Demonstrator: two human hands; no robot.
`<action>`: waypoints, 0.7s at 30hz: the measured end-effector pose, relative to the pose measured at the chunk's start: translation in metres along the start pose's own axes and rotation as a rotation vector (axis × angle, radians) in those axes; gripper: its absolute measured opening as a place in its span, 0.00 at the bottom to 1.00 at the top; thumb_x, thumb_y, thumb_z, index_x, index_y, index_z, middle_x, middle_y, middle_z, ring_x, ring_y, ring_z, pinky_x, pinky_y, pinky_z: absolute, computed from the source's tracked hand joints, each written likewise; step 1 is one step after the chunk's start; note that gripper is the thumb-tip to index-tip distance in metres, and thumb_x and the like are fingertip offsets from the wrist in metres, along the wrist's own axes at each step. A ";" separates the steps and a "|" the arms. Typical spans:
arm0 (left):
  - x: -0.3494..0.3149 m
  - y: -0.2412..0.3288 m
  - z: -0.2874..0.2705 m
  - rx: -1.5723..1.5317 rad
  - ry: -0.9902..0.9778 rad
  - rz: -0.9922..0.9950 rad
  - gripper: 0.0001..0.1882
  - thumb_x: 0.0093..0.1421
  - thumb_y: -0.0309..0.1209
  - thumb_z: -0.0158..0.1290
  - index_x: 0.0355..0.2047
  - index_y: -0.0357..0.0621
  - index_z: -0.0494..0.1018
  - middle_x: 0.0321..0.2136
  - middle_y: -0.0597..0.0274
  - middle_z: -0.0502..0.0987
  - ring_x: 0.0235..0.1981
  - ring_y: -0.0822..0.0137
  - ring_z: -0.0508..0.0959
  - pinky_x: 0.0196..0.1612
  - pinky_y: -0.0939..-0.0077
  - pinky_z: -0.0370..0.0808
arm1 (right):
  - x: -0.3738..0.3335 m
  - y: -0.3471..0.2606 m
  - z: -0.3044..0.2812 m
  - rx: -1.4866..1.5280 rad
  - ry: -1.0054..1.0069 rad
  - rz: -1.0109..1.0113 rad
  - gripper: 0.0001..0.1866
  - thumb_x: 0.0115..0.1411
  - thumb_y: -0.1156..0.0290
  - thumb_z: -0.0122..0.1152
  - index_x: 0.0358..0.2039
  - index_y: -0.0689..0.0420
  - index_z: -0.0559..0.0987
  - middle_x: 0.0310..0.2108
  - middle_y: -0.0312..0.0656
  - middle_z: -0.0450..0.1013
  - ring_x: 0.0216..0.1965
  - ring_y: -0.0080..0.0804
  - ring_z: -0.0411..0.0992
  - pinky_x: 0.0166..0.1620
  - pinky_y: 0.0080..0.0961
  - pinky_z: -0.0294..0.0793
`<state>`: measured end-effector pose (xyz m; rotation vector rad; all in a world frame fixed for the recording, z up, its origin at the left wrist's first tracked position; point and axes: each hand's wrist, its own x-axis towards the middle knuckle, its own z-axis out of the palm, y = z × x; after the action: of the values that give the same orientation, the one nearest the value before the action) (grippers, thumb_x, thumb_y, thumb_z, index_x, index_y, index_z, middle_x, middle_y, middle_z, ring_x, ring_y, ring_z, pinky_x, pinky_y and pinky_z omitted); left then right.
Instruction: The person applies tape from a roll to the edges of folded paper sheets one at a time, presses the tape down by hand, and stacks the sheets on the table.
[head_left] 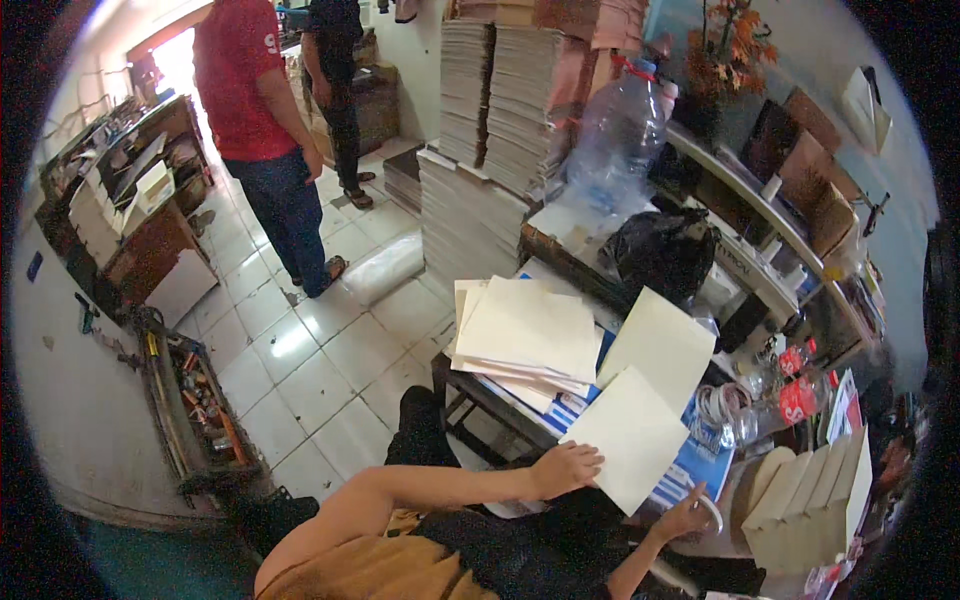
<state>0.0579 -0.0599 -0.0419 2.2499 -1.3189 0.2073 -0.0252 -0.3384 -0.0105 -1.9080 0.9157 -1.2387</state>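
A cream sheet of paper or card [630, 440] lies tilted across the near edge of the work table. My left hand [567, 470] has its fingers closed over the sheet's left edge, with the thumb hidden. My right hand [684, 516], just right of the sheet's lower corner, grips a slim white curved object [712, 512] whose kind I cannot make out. Another cream sheet [660, 345] sits behind the first one. Blue-and-white printed sheets [705, 465] show underneath. To the left rises a stack of cream sheets [525, 330] with uneven edges.
Plastic bottles with red labels [805, 400] and a tape roll [722, 403] lie at right, near folded cream card pieces [815, 500]. A black plastic bag [660, 250] and large clear bottle [620, 130] stand behind. Tall paper stacks [470, 200] rise beyond. Two people [240, 90] stand on the tiled floor.
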 end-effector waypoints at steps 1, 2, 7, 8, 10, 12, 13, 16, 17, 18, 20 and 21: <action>0.004 0.004 -0.010 -0.073 -0.030 -0.020 0.21 0.63 0.46 0.57 0.47 0.43 0.77 0.57 0.59 0.75 0.60 0.58 0.72 0.61 0.59 0.70 | -0.004 0.003 -0.006 0.092 -0.025 0.009 0.20 0.68 0.61 0.65 0.42 0.70 0.80 0.40 0.57 0.80 0.38 0.44 0.78 0.44 0.38 0.78; 0.007 0.011 -0.014 -0.091 -0.048 -0.018 0.21 0.63 0.46 0.57 0.47 0.43 0.77 0.57 0.59 0.75 0.60 0.58 0.72 0.61 0.59 0.70 | -0.003 0.011 -0.007 0.070 -0.023 0.022 0.20 0.68 0.61 0.65 0.42 0.70 0.80 0.40 0.57 0.80 0.38 0.44 0.78 0.44 0.38 0.78; -0.011 0.045 -0.032 -0.478 0.065 -0.100 0.15 0.65 0.40 0.56 0.46 0.44 0.77 0.51 0.54 0.77 0.52 0.48 0.77 0.55 0.52 0.75 | 0.005 0.025 0.004 -0.202 0.108 -0.174 0.21 0.68 0.57 0.64 0.44 0.67 0.81 0.39 0.50 0.82 0.36 0.43 0.77 0.42 0.36 0.76; -0.024 0.044 -0.034 -0.608 -0.118 -0.197 0.15 0.65 0.40 0.55 0.45 0.43 0.77 0.49 0.54 0.78 0.49 0.46 0.79 0.52 0.51 0.77 | 0.014 0.020 0.010 -0.208 0.036 -0.171 0.22 0.68 0.56 0.64 0.46 0.66 0.81 0.41 0.52 0.82 0.39 0.45 0.77 0.45 0.37 0.76; -0.061 0.016 0.017 -0.436 -0.632 -0.402 0.17 0.65 0.41 0.54 0.45 0.42 0.76 0.47 0.52 0.79 0.46 0.44 0.80 0.48 0.50 0.79 | 0.030 0.025 0.017 -0.211 -0.054 -0.184 0.24 0.67 0.54 0.64 0.47 0.66 0.81 0.43 0.54 0.81 0.42 0.48 0.78 0.47 0.38 0.76; -0.110 -0.015 0.076 -0.334 -0.868 -0.493 0.17 0.66 0.41 0.53 0.46 0.42 0.76 0.47 0.52 0.79 0.47 0.45 0.80 0.48 0.50 0.79 | 0.043 0.045 0.031 -0.409 -0.027 -0.382 0.25 0.66 0.55 0.66 0.50 0.67 0.80 0.47 0.57 0.79 0.50 0.53 0.77 0.54 0.43 0.74; -0.133 -0.025 0.103 -0.347 -0.886 -0.527 0.17 0.66 0.41 0.53 0.46 0.42 0.76 0.47 0.51 0.79 0.47 0.45 0.80 0.48 0.50 0.78 | 0.053 0.073 0.032 -0.396 -0.049 -0.380 0.24 0.65 0.58 0.67 0.50 0.68 0.80 0.52 0.60 0.77 0.53 0.58 0.74 0.58 0.47 0.71; -0.187 -0.045 0.154 -0.409 -0.844 -0.640 0.17 0.67 0.41 0.51 0.47 0.41 0.76 0.47 0.50 0.79 0.48 0.45 0.80 0.49 0.51 0.78 | 0.046 0.064 0.038 -0.327 -0.066 -0.425 0.25 0.65 0.57 0.67 0.50 0.68 0.80 0.55 0.60 0.75 0.55 0.58 0.73 0.59 0.48 0.70; -0.192 -0.050 0.163 -0.423 -0.837 -0.643 0.18 0.67 0.41 0.51 0.47 0.41 0.76 0.48 0.50 0.79 0.48 0.45 0.80 0.49 0.51 0.78 | 0.046 0.061 0.037 -0.359 -0.057 -0.421 0.25 0.65 0.57 0.67 0.50 0.68 0.80 0.55 0.60 0.75 0.55 0.58 0.73 0.59 0.48 0.70; -0.203 -0.048 0.170 -0.448 -0.820 -0.668 0.18 0.67 0.41 0.51 0.48 0.41 0.76 0.48 0.50 0.79 0.48 0.45 0.80 0.49 0.52 0.78 | 0.044 0.052 0.038 -0.385 -0.085 -0.402 0.25 0.65 0.56 0.68 0.50 0.67 0.80 0.51 0.58 0.77 0.51 0.55 0.75 0.56 0.45 0.72; -0.213 -0.053 0.189 -0.486 -0.788 -0.684 0.18 0.68 0.41 0.50 0.48 0.41 0.76 0.48 0.49 0.79 0.48 0.46 0.79 0.49 0.52 0.78 | 0.042 0.044 0.026 -0.486 -0.137 -0.355 0.25 0.64 0.54 0.69 0.50 0.65 0.82 0.42 0.54 0.81 0.43 0.50 0.79 0.49 0.40 0.78; -0.213 -0.054 0.188 -0.506 -0.776 -0.694 0.18 0.68 0.41 0.50 0.49 0.41 0.76 0.48 0.49 0.79 0.49 0.46 0.79 0.49 0.53 0.78 | 0.041 0.040 0.025 -0.510 -0.154 -0.361 0.25 0.64 0.55 0.69 0.50 0.65 0.81 0.44 0.54 0.80 0.44 0.50 0.79 0.49 0.41 0.77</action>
<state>-0.0297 0.0293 -0.3027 2.2207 -0.6733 -1.1951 0.0028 -0.3898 -0.0327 -2.6264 0.8885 -1.0997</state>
